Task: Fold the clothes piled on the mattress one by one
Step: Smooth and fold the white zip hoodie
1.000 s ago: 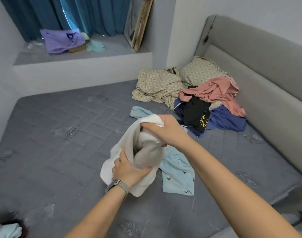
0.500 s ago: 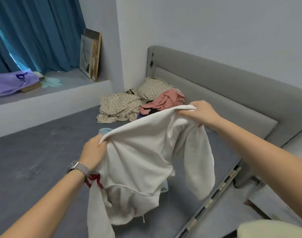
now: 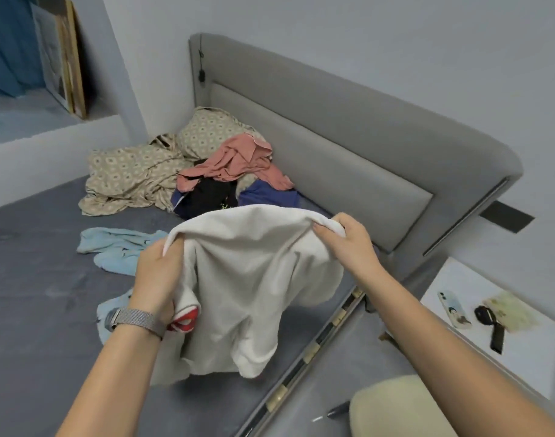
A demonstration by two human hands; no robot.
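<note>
**White garment held up by its top edge, ready to be spread**

Head view: the person holds a white garment (image 3: 251, 279) in the air over the near part of the mattress (image 3: 33, 279), one hand at each end of its top edge. The left hand (image 3: 158, 279) has its fingers curled round the left end, bunching the cloth near a red patch. The right hand (image 3: 348, 244) pinches the right end, fingers folded over the hem. Held this way, the cloth hangs free and its shape can be read before it is laid flat; that is likely the purpose of the lift.

A light blue garment (image 3: 118, 247) lies flat on the mattress just behind and below, partly hidden. The unfolded pile (image 3: 232, 181) of pink, black and blue clothes sits further back against the headboard (image 3: 348, 146), beside patterned bedding (image 3: 134, 175). To the right, off the bed, a white counter (image 3: 522, 348) carries a phone (image 3: 454, 310) and a dark key fob (image 3: 487, 320).
</note>
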